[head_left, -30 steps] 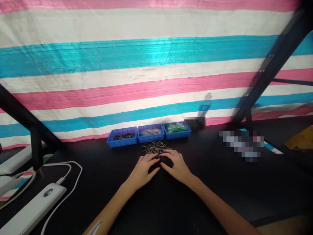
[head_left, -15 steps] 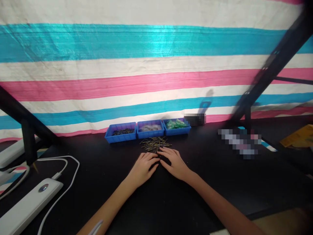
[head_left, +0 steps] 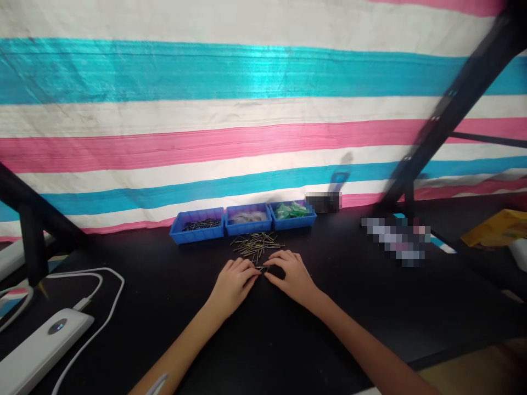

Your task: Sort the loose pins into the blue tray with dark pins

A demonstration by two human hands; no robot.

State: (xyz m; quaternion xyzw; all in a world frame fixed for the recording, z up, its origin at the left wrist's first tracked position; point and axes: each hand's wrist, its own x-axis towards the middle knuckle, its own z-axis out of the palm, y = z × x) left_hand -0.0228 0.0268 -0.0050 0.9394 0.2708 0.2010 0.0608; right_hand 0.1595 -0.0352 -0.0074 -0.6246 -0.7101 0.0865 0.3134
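My left hand [head_left: 234, 282] is closed, thumb and fingertips together on thin metal rods [head_left: 262, 268] that stick out to the right. Facing it, my right hand [head_left: 291, 274] curves with thumb and forefinger apart, its fingertips close to the rods' right ends. Just beyond both hands lies a loose pile of thin brass-coloured rods [head_left: 257, 243], like long screws or nails; their heads are too small to make out. Behind the pile stand three blue bins in a row: a left bin [head_left: 197, 236] with dark thin pieces, a middle bin [head_left: 248, 226] with clear plastic bags, a right bin [head_left: 293, 222] with green packets.
A white power bank [head_left: 49, 345] with a white cable [head_left: 111, 307] lies on the black table [head_left: 263, 345] at left. Black frame posts [head_left: 440, 120] rise on both sides before a striped sheet [head_left: 206, 120]. A yellow packet [head_left: 494, 227] is at far right.
The view has shifted slightly to the right. My left fingertips have closed, and rods now show between my hands, drawn a little nearer than the pile. My right hand keeps its curved shape.
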